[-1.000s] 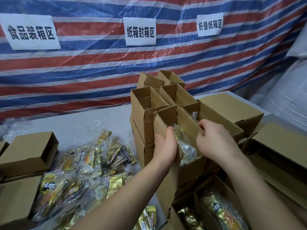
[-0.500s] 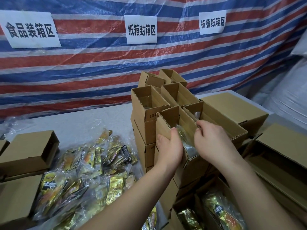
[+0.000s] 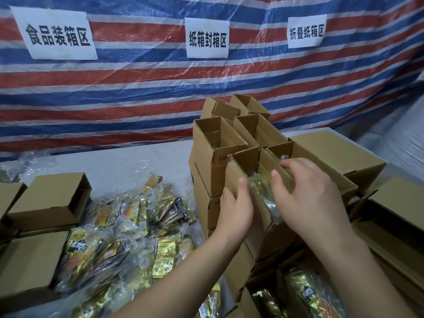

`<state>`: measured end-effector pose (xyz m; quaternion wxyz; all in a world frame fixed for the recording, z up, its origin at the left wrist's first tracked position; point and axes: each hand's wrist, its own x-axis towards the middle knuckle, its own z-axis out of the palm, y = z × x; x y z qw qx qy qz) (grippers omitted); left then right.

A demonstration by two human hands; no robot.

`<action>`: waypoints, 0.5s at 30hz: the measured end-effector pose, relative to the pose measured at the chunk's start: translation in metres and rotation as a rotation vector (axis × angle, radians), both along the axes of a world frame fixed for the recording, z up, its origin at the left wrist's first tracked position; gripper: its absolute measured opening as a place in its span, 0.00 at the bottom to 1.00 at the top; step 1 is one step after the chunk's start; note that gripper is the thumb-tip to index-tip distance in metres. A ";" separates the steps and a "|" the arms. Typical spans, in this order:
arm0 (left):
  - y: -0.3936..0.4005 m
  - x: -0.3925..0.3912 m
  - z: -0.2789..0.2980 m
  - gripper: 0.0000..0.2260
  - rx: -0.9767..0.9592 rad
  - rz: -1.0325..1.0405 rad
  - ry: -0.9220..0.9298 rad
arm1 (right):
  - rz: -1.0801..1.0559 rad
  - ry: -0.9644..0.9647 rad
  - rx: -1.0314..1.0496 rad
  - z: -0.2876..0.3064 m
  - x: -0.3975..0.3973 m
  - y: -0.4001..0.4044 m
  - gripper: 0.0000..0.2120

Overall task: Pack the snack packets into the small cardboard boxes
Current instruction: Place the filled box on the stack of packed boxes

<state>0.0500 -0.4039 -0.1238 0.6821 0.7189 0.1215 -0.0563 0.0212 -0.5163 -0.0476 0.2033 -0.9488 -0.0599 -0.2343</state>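
Cardboard is everywhere on this worktop (image 3: 137,161), and the step in hand is seating a snack packet (image 3: 263,193) inside the nearest small open box (image 3: 241,171). The left hand (image 3: 236,212) grips the box's near wall, thumb over the rim, steadying it; the right hand (image 3: 307,198) hovers over the opening with fingers loosely spread, touching the packet's top rather than clutching it. Next, I'd guess, comes a fresh packet from the loose pile (image 3: 128,230) at the left. Behind, the stacked boxes (image 3: 220,143) stand open; whether they are filled I cannot tell. Two boxes (image 3: 293,292) at the bottom edge already hold packets.
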 end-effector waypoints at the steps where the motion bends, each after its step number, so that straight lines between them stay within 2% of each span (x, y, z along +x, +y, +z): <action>1: 0.007 -0.003 -0.002 0.34 0.014 0.000 -0.027 | 0.031 -0.021 0.021 0.002 -0.002 0.005 0.17; 3: 0.029 -0.010 -0.008 0.26 0.074 0.007 -0.092 | 0.127 -0.028 0.070 0.005 -0.007 0.021 0.16; 5: 0.058 -0.018 -0.019 0.13 0.113 0.047 -0.128 | 0.246 0.012 0.138 0.002 -0.009 0.044 0.15; 6: 0.074 -0.022 -0.024 0.10 0.115 0.077 -0.128 | 0.289 0.048 0.175 -0.002 -0.008 0.057 0.14; 9: 0.131 -0.038 -0.044 0.11 0.202 0.161 -0.093 | 0.403 0.181 0.277 -0.029 0.003 0.104 0.04; 12: 0.194 -0.054 -0.068 0.09 0.301 0.263 -0.057 | 0.499 0.343 0.339 -0.063 0.019 0.155 0.02; 15: 0.244 -0.065 -0.084 0.10 0.420 0.338 -0.010 | 0.554 0.443 0.378 -0.089 0.031 0.192 0.11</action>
